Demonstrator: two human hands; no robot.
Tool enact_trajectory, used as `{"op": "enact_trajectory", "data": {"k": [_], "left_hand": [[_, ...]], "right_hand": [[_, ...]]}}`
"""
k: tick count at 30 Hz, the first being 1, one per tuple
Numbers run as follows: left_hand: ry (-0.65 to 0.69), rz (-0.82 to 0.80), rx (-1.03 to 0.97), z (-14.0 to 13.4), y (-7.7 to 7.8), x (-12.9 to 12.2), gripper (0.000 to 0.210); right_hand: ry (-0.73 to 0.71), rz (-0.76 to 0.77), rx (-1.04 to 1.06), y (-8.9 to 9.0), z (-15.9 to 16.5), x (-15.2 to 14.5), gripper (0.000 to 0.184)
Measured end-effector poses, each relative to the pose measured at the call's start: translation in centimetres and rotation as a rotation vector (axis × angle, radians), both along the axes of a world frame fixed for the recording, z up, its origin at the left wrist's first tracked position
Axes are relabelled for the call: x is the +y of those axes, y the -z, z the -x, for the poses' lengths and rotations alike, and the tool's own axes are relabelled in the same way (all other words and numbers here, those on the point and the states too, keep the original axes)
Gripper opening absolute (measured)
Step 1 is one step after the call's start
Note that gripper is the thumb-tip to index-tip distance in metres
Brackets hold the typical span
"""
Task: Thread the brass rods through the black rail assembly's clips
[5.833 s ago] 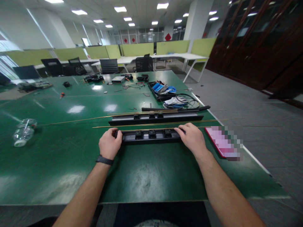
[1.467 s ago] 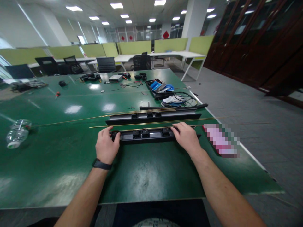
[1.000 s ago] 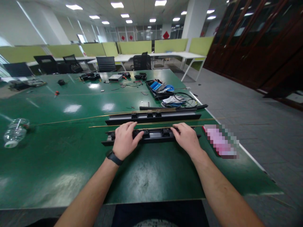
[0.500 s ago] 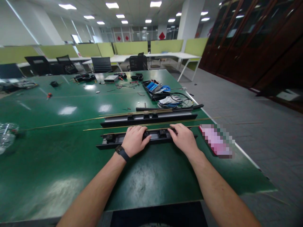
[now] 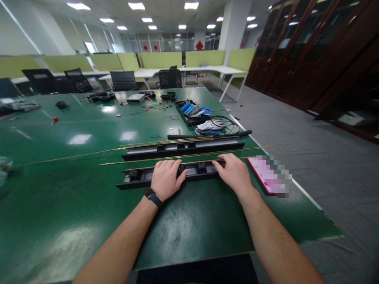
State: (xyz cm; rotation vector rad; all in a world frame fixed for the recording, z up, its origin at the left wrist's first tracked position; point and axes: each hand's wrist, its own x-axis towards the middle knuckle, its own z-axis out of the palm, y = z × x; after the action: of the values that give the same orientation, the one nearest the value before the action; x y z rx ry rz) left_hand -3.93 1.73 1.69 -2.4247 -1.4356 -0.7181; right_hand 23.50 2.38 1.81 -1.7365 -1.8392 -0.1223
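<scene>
A long black rail point(image 5: 194, 178) with a silver-grey channel lies across the green table in front of me, with black blocks point(image 5: 201, 167) set along it. My left hand point(image 5: 167, 179) is wrapped over its middle, fingers on the far side and thumb near a block. Toward the right end, my right hand point(image 5: 234, 173) grips the rail's far edge between thumb and fingers. A thin brass-coloured rod point(image 5: 195, 161) runs along that edge; whether the right fingers also pinch it, I cannot make out. Behind lies a second black rail point(image 5: 180, 151) of like shape, also bearing blocks.
More thin rods point(image 5: 139, 160) stretch left and right past the rails. A pink, red-edged flat item point(image 5: 263, 173), partly blurred, lies at right. Farther back are a black strip point(image 5: 248, 133), gloves point(image 5: 210, 126) and a black tray point(image 5: 185, 116). A clear bottle point(image 5: 4, 169) stands far left.
The view has shifted slightly to the right. My right hand has slid a little rightward along the near rail, while my left hand keeps nearly the same place on it.
</scene>
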Motion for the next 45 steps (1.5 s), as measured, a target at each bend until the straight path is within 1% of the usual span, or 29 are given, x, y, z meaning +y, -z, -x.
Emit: {"op": "enact_trajectory", "data": {"k": [6, 13, 15, 17, 19, 21, 22, 25, 27, 29, 32, 34, 36, 39, 41, 43, 45], "left_hand": [[0.008, -0.026, -0.017, 0.1, 0.5, 0.0, 0.041], [0.018, -0.035, -0.024, 0.0, 0.5, 0.0, 0.04], [0.017, -0.04, -0.019, 0.1, 0.6, 0.1, 0.041], [0.015, -0.046, -0.014, 0.1, 0.7, 0.1, 0.041], [0.014, -0.047, -0.011, 0.1, 0.7, 0.1, 0.042], [0.014, -0.044, -0.013, 0.1, 0.7, 0.1, 0.042], [0.014, -0.041, -0.014, 0.1, 0.7, 0.1, 0.042], [0.011, -0.03, -0.022, 0.1, 0.6, 0.0, 0.042], [0.008, -0.024, -0.027, 0.1, 0.6, 0.0, 0.042], [0.009, -0.02, -0.031, 0.1, 0.6, 0.0, 0.041], [0.014, -0.022, -0.034, 0.1, 0.6, 0.0, 0.042], [0.012, -0.024, -0.031, 0.1, 0.7, 0.0, 0.042], [0.009, -0.024, -0.023, 0.0, 0.7, 0.0, 0.043], [0.012, -0.026, -0.017, 0.0, 0.7, 0.1, 0.042], [0.016, -0.03, -0.018, 0.0, 0.7, 0.1, 0.042], [0.017, -0.033, -0.021, 0.0, 0.7, 0.1, 0.042], [0.015, -0.03, -0.023, 0.0, 0.7, 0.0, 0.042]], "right_hand": [[-0.074, -0.027, 0.009, 0.4, 0.4, 0.2, 0.018], [-0.225, -0.105, 0.046, 0.9, 2.4, -0.3, 0.025], [-0.21, -0.111, 0.06, 0.8, 2.3, -0.4, 0.029], [-0.133, -0.108, 0.059, 0.7, 1.9, -0.4, 0.031], [-0.037, -0.09, 0.046, 0.7, 1.5, -0.2, 0.03], [0.008, -0.073, 0.031, 0.7, 1.4, -0.1, 0.025], [0.0, -0.071, 0.024, 0.7, 1.5, -0.1, 0.024], [-0.117, -0.085, 0.021, 0.8, 2.1, -0.2, 0.025], [-0.168, -0.101, 0.038, 0.8, 2.5, -0.3, 0.025], [-0.152, -0.111, 0.061, 0.7, 2.4, -0.4, 0.027], [-0.035, -0.104, 0.077, 0.7, 1.9, -0.3, 0.029], [0.006, -0.089, 0.07, 0.8, 1.6, -0.2, 0.025], [-0.038, -0.084, 0.063, 0.9, 1.8, -0.2, 0.022], [-0.178, -0.106, 0.063, 1.0, 2.6, -0.4, 0.024], [-0.222, -0.118, 0.075, 1.0, 3.0, -0.6, 0.028], [-0.186, -0.114, 0.083, 1.0, 2.9, -0.6, 0.031], [-0.092, -0.106, 0.083, 0.9, 2.5, -0.5, 0.031]]}}
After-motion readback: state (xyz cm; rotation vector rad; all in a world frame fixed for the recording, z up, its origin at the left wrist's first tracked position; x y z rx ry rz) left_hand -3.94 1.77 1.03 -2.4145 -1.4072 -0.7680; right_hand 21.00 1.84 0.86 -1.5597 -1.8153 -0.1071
